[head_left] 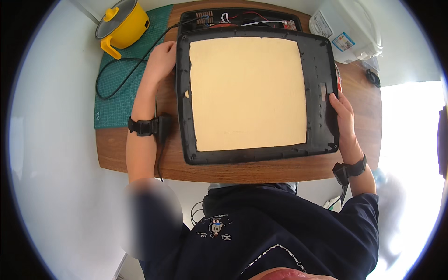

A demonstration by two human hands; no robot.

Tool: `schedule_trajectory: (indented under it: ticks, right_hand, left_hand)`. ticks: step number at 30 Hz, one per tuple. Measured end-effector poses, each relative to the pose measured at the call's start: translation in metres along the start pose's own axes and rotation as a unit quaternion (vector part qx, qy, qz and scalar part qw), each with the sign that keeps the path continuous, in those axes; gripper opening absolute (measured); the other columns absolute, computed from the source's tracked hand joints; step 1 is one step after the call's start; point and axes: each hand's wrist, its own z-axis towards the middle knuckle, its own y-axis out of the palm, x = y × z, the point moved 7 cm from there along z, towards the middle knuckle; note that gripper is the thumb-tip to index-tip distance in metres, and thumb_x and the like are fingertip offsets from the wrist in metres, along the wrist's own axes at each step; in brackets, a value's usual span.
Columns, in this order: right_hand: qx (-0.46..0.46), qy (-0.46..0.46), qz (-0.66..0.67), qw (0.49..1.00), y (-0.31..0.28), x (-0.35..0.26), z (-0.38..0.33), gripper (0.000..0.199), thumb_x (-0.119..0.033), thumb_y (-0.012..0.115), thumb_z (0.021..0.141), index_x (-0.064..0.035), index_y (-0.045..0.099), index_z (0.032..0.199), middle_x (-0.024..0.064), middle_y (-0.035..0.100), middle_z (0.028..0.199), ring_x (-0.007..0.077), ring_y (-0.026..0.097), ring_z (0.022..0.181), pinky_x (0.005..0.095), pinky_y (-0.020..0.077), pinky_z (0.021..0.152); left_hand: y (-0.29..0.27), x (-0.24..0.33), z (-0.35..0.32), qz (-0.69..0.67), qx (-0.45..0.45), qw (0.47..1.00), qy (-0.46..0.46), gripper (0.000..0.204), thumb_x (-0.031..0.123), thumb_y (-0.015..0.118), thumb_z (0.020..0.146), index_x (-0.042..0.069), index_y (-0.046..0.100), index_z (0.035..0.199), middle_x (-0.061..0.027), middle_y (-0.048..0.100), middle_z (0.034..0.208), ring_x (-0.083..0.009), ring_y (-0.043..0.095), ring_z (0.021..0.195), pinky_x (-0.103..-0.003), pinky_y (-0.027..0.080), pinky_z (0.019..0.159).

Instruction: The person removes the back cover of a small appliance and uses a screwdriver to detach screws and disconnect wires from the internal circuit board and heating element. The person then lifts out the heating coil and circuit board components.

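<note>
A large black plastic panel (pixel 315 70), seemingly the top cover of an appliance, is raised over the table with a cream sheet (pixel 247 93) covering most of its face. My right hand (pixel 344 112) grips its right edge, the thumb on the face and the other fingers behind. At the upper left edge my left hand (pixel 161 59) is curled closed against the panel, its fingertips hidden. Beyond the panel lies a black open housing (pixel 270 17) with wires and a vented part inside. The panel hides much of this housing.
A yellow electric pot (pixel 130 28) stands on a green cutting mat (pixel 109 109) at the left, near a looping black cable (pixel 119 91). At the back right are a white lidded container (pixel 347 32) and a small black object (pixel 373 78). The wooden table (pixel 126 154) has a curved front edge.
</note>
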Motion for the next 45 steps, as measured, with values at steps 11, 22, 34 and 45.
schedule_trajectory:
  ticks: [11,22,34,45]
  right_hand:
    - [-0.007,-0.061,-0.057,0.996,-0.014,0.038,-0.047,0.035,-0.022,0.052,0.109,0.0018,0.057,0.133,0.0056,0.07,0.11,0.0094,0.065,0.093,0.0228,0.0518,0.08]
    - [-0.086,-0.017,-0.104,0.991,0.075,0.006,-0.005,0.032,-0.021,0.053,0.108,0.0011,0.059,0.131,0.0045,0.071,0.107,0.0098,0.069,0.088,0.0237,0.0552,0.079]
    - [-0.229,-0.024,-0.074,0.97,-0.014,-0.021,-0.029,0.031,-0.023,0.057,0.107,0.0007,0.063,0.125,0.0065,0.072,0.108,0.0112,0.071,0.087,0.026,0.0585,0.08]
    - [-0.341,0.012,-0.04,0.939,-0.028,0.02,0.042,0.047,-0.025,0.055,0.108,-0.0005,0.05,0.147,0.0087,0.062,0.137,0.0156,0.064,0.119,0.0362,0.0584,0.095]
  left_hand:
    - [-0.014,0.0,-0.13,-0.078,0.192,0.953,0.222,0.039,0.034,0.048,0.111,0.006,0.065,0.132,-0.0062,0.069,0.114,-0.0167,0.065,0.109,-0.031,0.053,0.09]
    - [-0.058,-0.003,-0.131,0.157,0.197,0.906,0.34,0.046,0.039,0.052,0.108,0.003,0.061,0.135,-0.0185,0.066,0.126,-0.0331,0.064,0.116,-0.04,0.05,0.1]
    - [0.02,0.084,-0.18,0.145,-0.002,0.98,0.134,0.039,0.037,0.048,0.111,0.001,0.062,0.108,-0.0055,0.063,0.094,-0.0166,0.056,0.088,-0.032,0.047,0.085]
    - [0.018,0.012,-0.218,0.1,0.127,0.986,-0.038,0.037,0.03,0.046,0.111,-0.003,0.064,0.112,-0.0093,0.068,0.099,-0.0193,0.058,0.091,-0.034,0.047,0.088]
